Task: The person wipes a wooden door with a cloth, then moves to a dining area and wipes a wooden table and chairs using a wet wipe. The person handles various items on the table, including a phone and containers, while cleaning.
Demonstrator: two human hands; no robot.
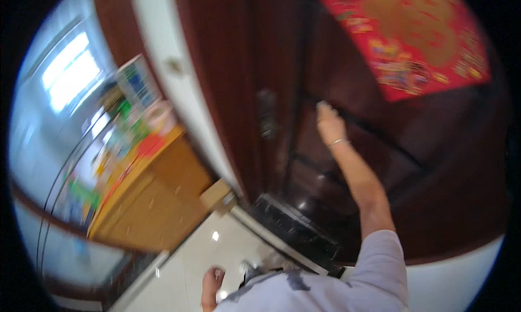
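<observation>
My right hand [330, 125] is stretched out in front of a dark brown wooden door [366, 149], right of its metal handle plate [267, 113]. A thin bracelet [338, 141] circles that wrist. Something small and pale shows at the fingertips, too blurred to name; whether the hand touches the door is unclear. My left hand [213, 282] hangs low beside my body above the tiled floor, its fingers curled, and its grip cannot be made out. A red poster [411, 39] with gold decoration is on the upper part of the door.
On the left, an orange-brown wooden cabinet [154, 202] carries a cluttered mix of packages. A cardboard box [218, 195] is at its near right corner. A dark stone threshold [295, 226] runs along the foot of the door. Farther left is a bright window [71, 72].
</observation>
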